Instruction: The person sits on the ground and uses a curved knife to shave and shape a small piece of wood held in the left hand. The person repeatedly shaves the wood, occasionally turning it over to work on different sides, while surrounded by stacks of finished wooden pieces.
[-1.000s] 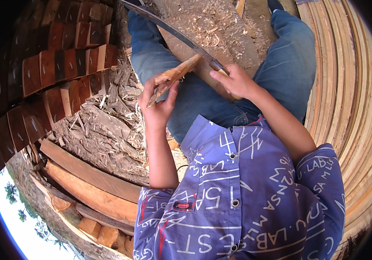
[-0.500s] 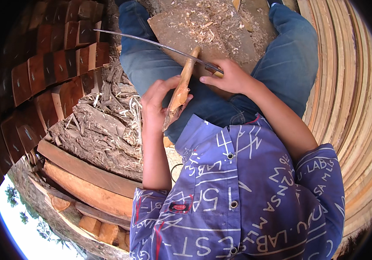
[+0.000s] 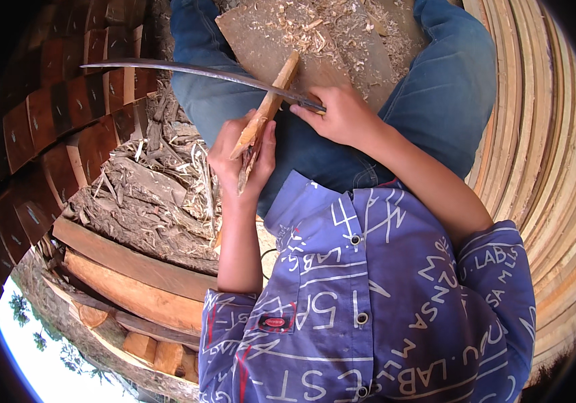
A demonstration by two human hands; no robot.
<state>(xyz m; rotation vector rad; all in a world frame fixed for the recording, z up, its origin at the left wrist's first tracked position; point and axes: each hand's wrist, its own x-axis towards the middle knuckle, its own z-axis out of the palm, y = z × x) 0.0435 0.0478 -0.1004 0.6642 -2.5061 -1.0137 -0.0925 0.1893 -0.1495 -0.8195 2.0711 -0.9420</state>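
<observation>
My left hand (image 3: 242, 149) is closed around the lower part of a rough, split piece of wood (image 3: 266, 114), which slants up and away from me over my lap. In my right hand (image 3: 343, 115) is the handle of a machete, mostly covered by my fingers. The machete's long, slightly curved blade (image 3: 187, 68) reaches out to the left and crosses the wood's upper part, where it seems to touch. Pale bare wood shows on the stick's upper face; its near end is darker and splintered.
Wood shavings (image 3: 315, 37) lie on a flat board (image 3: 251, 33) between my legs. Stacked dark-ended blocks (image 3: 53, 114) rise at the left, above bark scraps (image 3: 147, 181). Long pale planks (image 3: 523, 134) are piled at the right, and squared timbers (image 3: 133, 295) lie at the lower left.
The wood has turned in my left hand and shifted slightly up and left. My right hand and the machete have moved left, and the blade now lies flatter across the wood.
</observation>
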